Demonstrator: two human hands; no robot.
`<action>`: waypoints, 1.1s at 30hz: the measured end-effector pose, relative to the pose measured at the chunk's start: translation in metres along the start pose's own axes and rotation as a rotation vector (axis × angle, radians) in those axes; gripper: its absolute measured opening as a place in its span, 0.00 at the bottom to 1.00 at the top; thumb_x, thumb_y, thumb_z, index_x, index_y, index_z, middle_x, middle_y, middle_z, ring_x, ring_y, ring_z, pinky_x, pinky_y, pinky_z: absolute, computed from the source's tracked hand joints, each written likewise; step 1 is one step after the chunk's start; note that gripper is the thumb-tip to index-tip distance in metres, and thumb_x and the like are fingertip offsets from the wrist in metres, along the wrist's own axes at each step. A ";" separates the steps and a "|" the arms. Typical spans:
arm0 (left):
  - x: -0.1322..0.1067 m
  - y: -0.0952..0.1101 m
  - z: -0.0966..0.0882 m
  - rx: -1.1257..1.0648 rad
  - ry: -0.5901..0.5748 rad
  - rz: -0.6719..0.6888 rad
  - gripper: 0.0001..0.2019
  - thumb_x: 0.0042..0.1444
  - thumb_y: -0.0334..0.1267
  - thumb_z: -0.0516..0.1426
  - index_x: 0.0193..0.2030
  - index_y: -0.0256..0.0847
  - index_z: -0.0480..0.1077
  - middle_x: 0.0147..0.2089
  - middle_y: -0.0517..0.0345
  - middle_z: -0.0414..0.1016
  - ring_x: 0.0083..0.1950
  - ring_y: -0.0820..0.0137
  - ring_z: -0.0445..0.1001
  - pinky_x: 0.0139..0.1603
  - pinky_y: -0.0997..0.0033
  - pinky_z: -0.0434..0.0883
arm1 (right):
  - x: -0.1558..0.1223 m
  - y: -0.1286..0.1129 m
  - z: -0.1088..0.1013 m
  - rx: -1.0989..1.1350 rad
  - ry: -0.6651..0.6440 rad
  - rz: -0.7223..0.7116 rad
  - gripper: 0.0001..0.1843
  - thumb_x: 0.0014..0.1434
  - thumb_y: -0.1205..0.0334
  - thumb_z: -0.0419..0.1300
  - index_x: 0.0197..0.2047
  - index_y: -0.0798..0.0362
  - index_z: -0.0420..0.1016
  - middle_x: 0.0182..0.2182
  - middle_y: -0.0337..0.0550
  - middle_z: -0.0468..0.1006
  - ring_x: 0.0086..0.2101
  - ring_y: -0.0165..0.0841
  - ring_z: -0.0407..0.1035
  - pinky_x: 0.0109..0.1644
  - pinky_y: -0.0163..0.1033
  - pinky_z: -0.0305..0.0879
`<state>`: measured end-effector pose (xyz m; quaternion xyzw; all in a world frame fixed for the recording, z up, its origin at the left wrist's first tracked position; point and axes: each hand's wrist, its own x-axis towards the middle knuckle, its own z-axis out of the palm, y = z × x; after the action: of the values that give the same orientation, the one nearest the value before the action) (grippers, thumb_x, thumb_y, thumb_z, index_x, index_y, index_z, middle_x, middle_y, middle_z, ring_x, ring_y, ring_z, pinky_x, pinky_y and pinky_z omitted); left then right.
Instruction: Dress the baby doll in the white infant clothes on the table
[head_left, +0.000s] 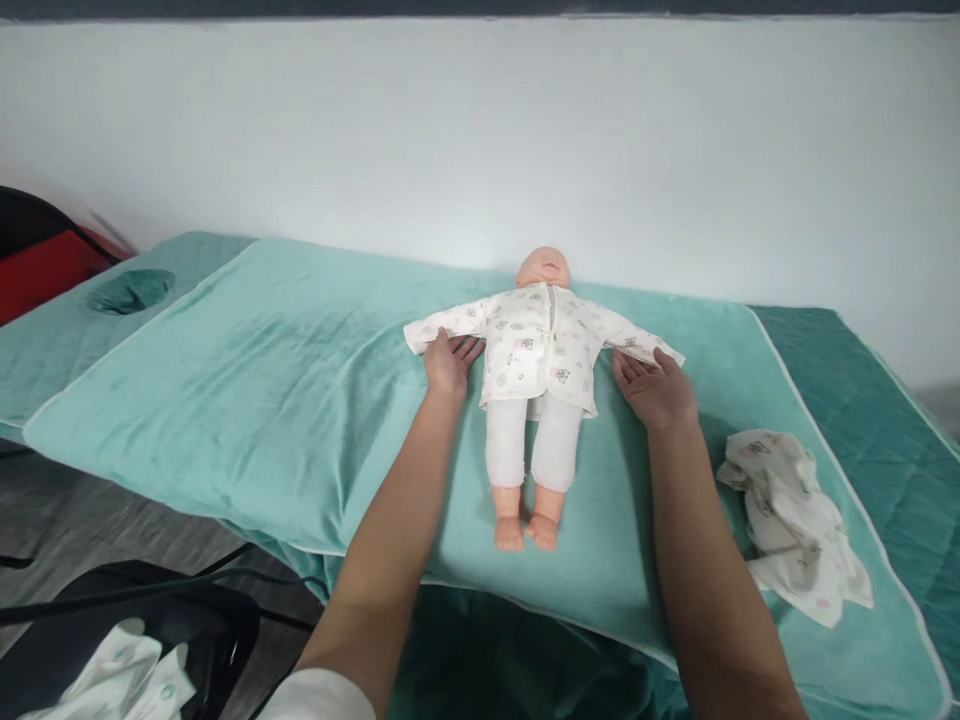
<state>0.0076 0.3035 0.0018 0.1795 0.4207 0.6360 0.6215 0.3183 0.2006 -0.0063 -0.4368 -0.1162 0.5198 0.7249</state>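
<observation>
A baby doll [544, 265] lies on its back on the bed, head toward the wall and bare feet toward me. It wears a white printed jacket [517, 345] and white trousers [555, 440]. Both sleeves stretch out sideways. At the lower edge of the sleeve on the left is my left hand [448, 365], palm up, fingers apart, with the thumb against the cloth. My right hand [656, 388] touches the other sleeve in much the same way, its fingers extended and its thumb over the cuff end.
A crumpled printed cloth [799, 520] lies right of my right forearm. The bed has a green cover [225, 380] and a round hole [131, 291] at the left. A black chair [187, 610] holding printed cloth [127, 680] stands in front. The wall [450, 130] is behind.
</observation>
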 end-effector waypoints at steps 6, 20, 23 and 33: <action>0.022 0.018 -0.020 0.065 0.051 0.121 0.02 0.68 0.37 0.51 0.44 0.43 0.63 0.41 0.51 0.77 0.41 0.65 0.82 0.53 0.55 0.81 | 0.006 -0.012 -0.016 0.040 0.147 -0.153 0.06 0.64 0.61 0.53 0.42 0.50 0.69 0.49 0.51 0.75 0.47 0.34 0.78 0.47 0.39 0.83; 0.021 0.013 -0.041 0.386 0.317 0.559 0.15 0.59 0.28 0.56 0.50 0.44 0.60 0.66 0.47 0.65 0.70 0.69 0.66 0.72 0.66 0.62 | -0.033 0.026 0.019 -0.526 0.237 -0.886 0.33 0.59 0.61 0.64 0.66 0.43 0.63 0.71 0.47 0.60 0.72 0.39 0.53 0.75 0.60 0.53; 0.007 0.010 -0.036 0.552 0.210 0.762 0.17 0.59 0.29 0.58 0.54 0.43 0.63 0.68 0.48 0.65 0.76 0.67 0.59 0.78 0.67 0.52 | -0.056 0.041 0.041 -0.702 -0.107 -0.913 0.29 0.65 0.54 0.63 0.68 0.41 0.65 0.72 0.47 0.61 0.71 0.42 0.56 0.75 0.61 0.52; -0.088 0.001 -0.027 0.832 -0.571 0.715 0.10 0.57 0.37 0.65 0.47 0.46 0.79 0.64 0.49 0.74 0.70 0.57 0.68 0.76 0.52 0.60 | -0.076 0.035 0.052 -1.199 -0.683 -0.858 0.37 0.60 0.53 0.70 0.70 0.44 0.65 0.77 0.48 0.48 0.76 0.47 0.38 0.77 0.64 0.44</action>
<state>0.0010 0.2125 0.0130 0.7000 0.3641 0.5144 0.3358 0.2298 0.1647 0.0197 -0.4857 -0.7470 0.1503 0.4283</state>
